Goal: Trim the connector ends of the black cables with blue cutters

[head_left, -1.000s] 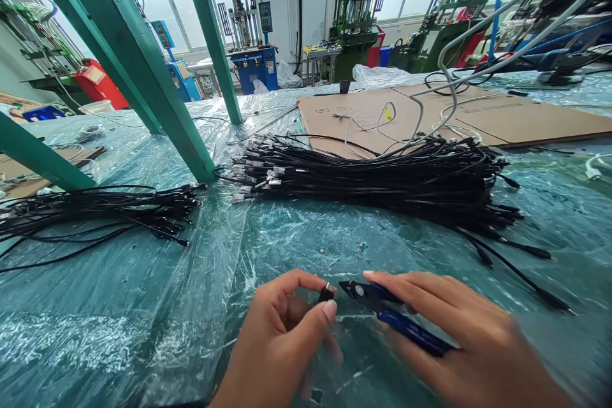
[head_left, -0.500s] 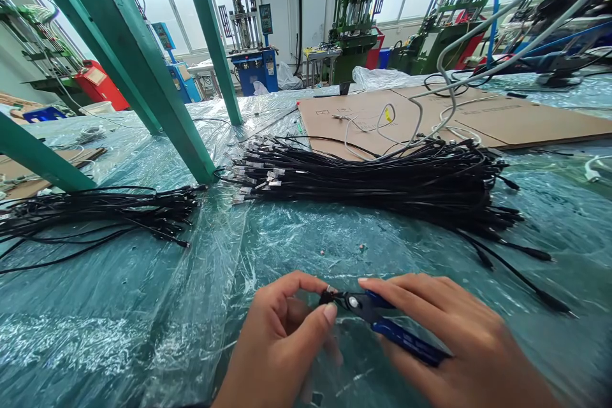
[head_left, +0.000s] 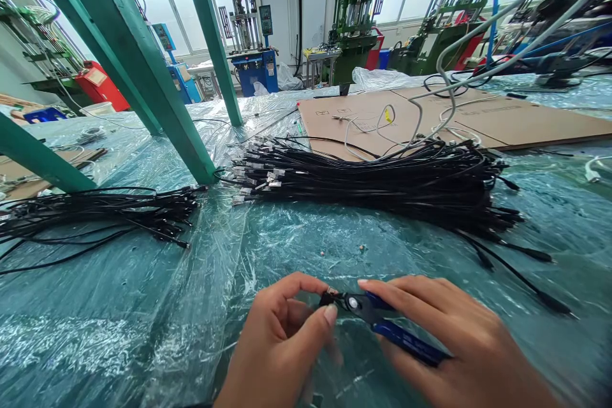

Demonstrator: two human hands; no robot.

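My left hand (head_left: 291,335) pinches a small black piece (head_left: 327,298) between thumb and forefinger; it looks like a cable connector, but its exact kind is too small to tell. In my right hand (head_left: 449,325) are blue-handled cutting pliers (head_left: 406,341), pointing left. Their jaws meet the black piece at my left fingertips. Beyond my hands lies a large bundle of black cables (head_left: 373,178), with silvery plugs at the left end and black plugs at the right. A smaller bundle of black cables (head_left: 105,213) rests at the left.
Clear plastic film covers the green table (head_left: 191,306). Green posts (head_left: 157,83) rise from it at the left. Flat cardboard (head_left: 430,115) lies behind the large bundle, with loose white cables (head_left: 421,102) over it. Machines (head_left: 255,57) stand along the far wall.
Almost nothing differs. Both hands keep their place and grip, with the pliers' jaws still at the small black piece.
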